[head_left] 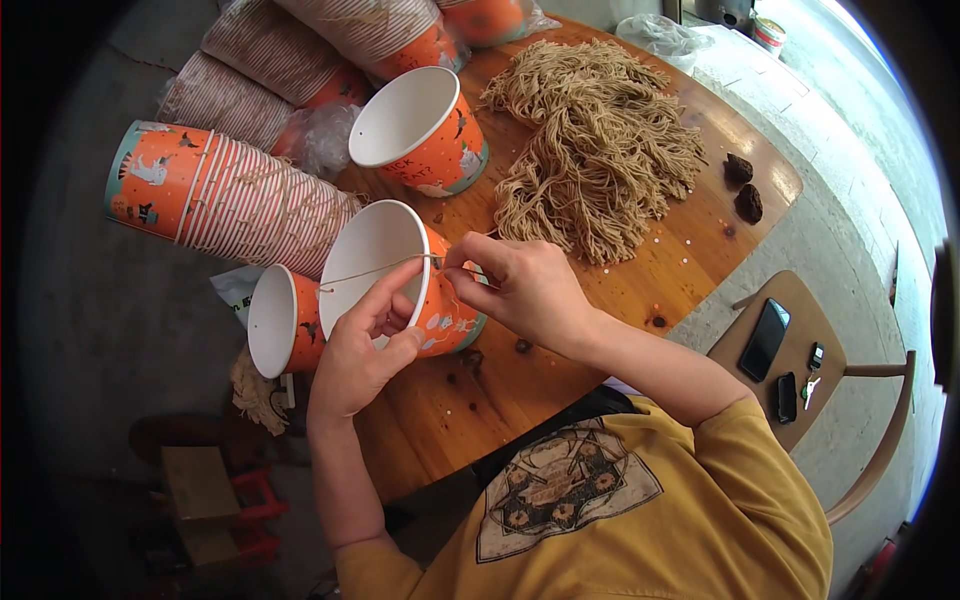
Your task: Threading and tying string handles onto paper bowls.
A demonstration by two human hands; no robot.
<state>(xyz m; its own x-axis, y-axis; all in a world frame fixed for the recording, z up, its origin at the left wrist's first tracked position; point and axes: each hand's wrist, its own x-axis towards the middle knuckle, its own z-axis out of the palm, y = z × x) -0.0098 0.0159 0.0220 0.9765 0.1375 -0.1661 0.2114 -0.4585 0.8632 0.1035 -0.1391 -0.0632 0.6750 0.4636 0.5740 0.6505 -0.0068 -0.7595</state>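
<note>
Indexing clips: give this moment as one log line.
left hand: at rim of orange cup | right hand: pinching twine strand outside it | nearby: twine pile, stacked cups

On the wooden surface [560,400], a thin string [362,274] is held by the grip of the right hand [515,285], and it is laid across the rim of an orange cup [445,315]. This rim is touched by the grip of the left hand [362,352]. Near the left edge, a smaller cup [285,320] and a cup stack [240,195] are placed. Toward the far right edge, a beige yarn heap [600,150] is spread. Close to the right corner, two dark lumps [747,204] are seen.
</note>
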